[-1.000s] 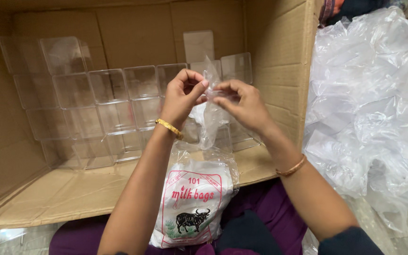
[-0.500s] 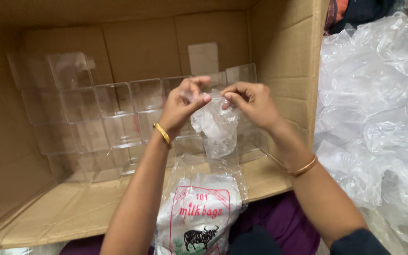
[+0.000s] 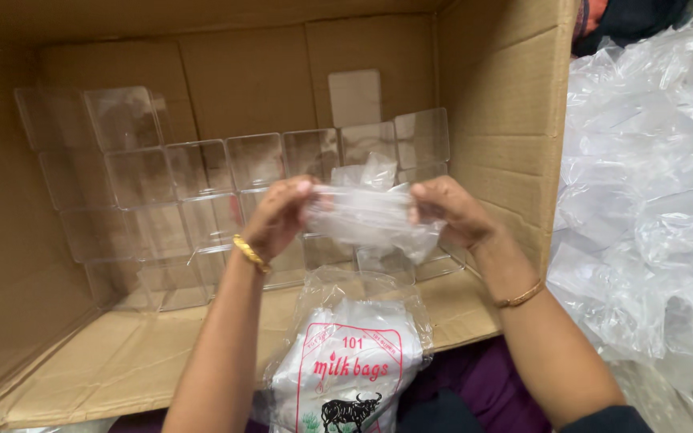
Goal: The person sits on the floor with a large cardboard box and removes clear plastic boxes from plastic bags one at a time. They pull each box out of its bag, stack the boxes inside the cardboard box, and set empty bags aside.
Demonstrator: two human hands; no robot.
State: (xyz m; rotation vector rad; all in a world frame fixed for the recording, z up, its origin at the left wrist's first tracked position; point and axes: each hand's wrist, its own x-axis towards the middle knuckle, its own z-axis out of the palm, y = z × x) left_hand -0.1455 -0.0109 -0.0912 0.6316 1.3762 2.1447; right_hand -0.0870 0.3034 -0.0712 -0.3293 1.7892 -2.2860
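My left hand (image 3: pixel 281 215) and my right hand (image 3: pixel 451 210) each pinch one side of a small clear plastic bag (image 3: pixel 366 216), stretched sideways between them at chest height. Below the hands, in my lap, stands a white packet of plastic bags (image 3: pixel 346 369) with red and black print, its top open. Behind the hands, rows of clear square plastic boxes (image 3: pixel 202 208) are stacked inside a big cardboard carton (image 3: pixel 507 96) lying on its side.
A heap of crumpled clear plastic wrap (image 3: pixel 651 200) fills the right side beside the carton's wall. The carton's lower flap (image 3: pixel 122 361) lies flat toward me. Purple cloth (image 3: pixel 483 385) covers my lap.
The small clear bag hung upright from my fingertips before; now both hands have come lower and pulled apart, stretching it sideways. The view has tilted up a little.
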